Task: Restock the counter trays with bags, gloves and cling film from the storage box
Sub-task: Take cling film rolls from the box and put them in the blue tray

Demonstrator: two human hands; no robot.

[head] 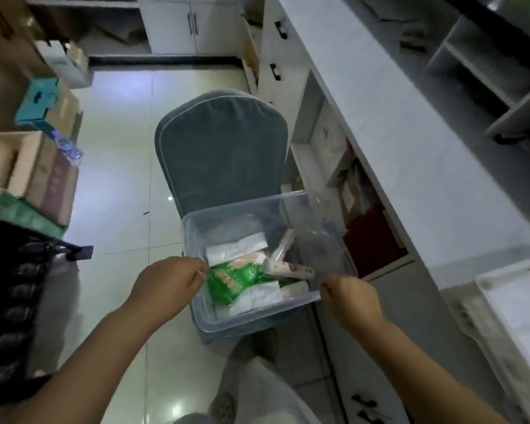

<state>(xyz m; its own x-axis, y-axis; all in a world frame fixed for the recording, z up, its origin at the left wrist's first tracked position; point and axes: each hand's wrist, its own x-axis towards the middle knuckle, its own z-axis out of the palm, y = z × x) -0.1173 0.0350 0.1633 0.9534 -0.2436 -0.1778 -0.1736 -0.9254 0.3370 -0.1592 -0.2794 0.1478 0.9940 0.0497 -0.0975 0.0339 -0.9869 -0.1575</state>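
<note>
1. Two bare hands are pictured at a clear storage box [196, 228] that is set on the seat of a covered chair [221, 148], just beside the counter [410, 166].
2. A corner of the green packet [233, 280], which lies inside the box, is pinched between thumb and fingertips of the left hand [166, 283]. With so small a hold on thin wrapping, a slip or tear is judged likely if the packet is lifted quickly.
3. Curled fingers of the right hand [349, 298] are seen at the box's near right corner. Whether the rim is actually held cannot be told. If it is not, the box could be dragged across the soft chair cover and tipped.
4. Paper-wrapped rolls [288, 267] are lodged against the packet's far end, with white packs [236, 246] around it. These could be knocked about or spilled as the packet is drawn out.
5. A white counter tray [514, 301] is visible well to the right, so a loosely held packet could be dropped to the tiled floor [117, 166] during the carry.
</note>
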